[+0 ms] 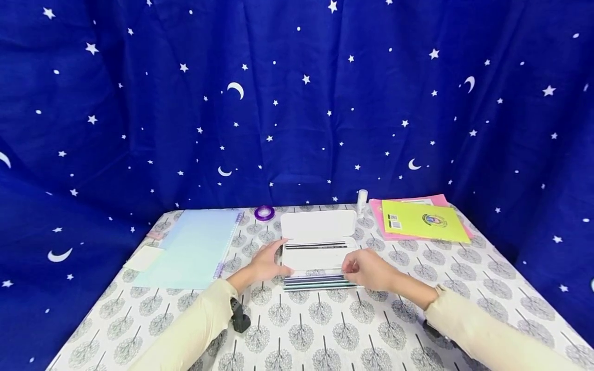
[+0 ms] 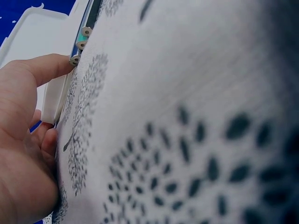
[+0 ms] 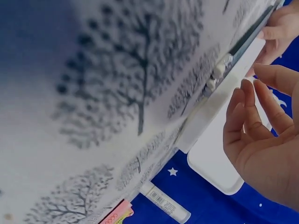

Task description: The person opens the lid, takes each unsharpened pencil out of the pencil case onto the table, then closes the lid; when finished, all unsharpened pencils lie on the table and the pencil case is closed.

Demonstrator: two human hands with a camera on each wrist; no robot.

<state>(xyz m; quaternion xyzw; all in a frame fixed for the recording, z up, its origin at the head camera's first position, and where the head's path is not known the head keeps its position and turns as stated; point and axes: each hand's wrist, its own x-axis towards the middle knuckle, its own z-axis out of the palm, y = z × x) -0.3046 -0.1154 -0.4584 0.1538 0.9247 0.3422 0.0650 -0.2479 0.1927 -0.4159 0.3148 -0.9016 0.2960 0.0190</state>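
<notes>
A white pencil case (image 1: 320, 258) lies open on the table, its lid (image 1: 318, 225) tipped back and a couple of dark pencils (image 1: 315, 246) along its rear edge. Several blue, green and dark pencils (image 1: 315, 282) lie side by side in front of it. My left hand (image 1: 265, 262) is at the case's left end, with the extended thumb (image 2: 53, 67) at the pencil ends and other fingers beside the case corner. At the right end of the pencils is my right hand (image 1: 371, 269), its fingers (image 3: 250, 109) loosely bent, with nothing visible between them and the thumb.
A light blue spiral notebook (image 1: 192, 247) and pale sticky notes (image 1: 144, 258) are on the left. Behind are a purple tape roll (image 1: 264, 213) and a white glue stick (image 1: 362, 202). A yellow-green booklet (image 1: 417, 221) overlaps pink ones (image 1: 378, 216) on the right.
</notes>
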